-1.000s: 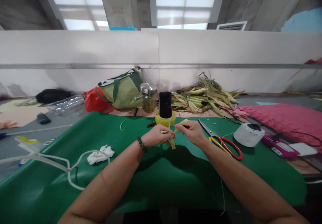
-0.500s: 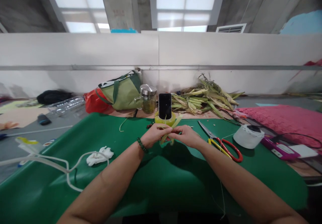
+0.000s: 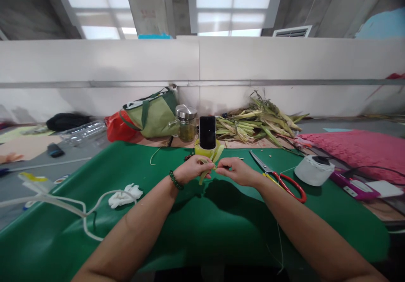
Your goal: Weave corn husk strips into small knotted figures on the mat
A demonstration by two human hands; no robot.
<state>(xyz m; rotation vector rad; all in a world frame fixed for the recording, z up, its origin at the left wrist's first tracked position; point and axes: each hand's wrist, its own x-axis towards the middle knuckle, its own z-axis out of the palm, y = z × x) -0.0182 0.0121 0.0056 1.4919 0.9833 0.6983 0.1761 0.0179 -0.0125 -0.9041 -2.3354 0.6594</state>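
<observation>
My left hand (image 3: 193,170), with a green bead bracelet at the wrist, is closed on pale green leaf strips (image 3: 218,153) that look like corn husk. One strip stands up between the hands and another hangs below the left fingers. Close beside it, my right hand (image 3: 234,171) pinches a thin end of the strips between thumb and forefinger. Both hands are above the green mat (image 3: 133,244). Just behind them a phone (image 3: 207,132) stands upright in a yellow holder (image 3: 202,148). The exact shape of the strips is partly hidden by fingers.
Right of my hands lie red-and-yellow-handled scissors (image 3: 281,181) and a white thread spool (image 3: 313,171). A heap of husks (image 3: 262,119), a glass mug (image 3: 186,126) and a green bag (image 3: 155,115) line the back. White cable (image 3: 85,214) and crumpled tissue (image 3: 125,196) lie left.
My right hand first held a strip out to the right, then came in against my left hand. Now it has drawn slightly away, pinching a thin end; the upright strip has shifted a little left.
</observation>
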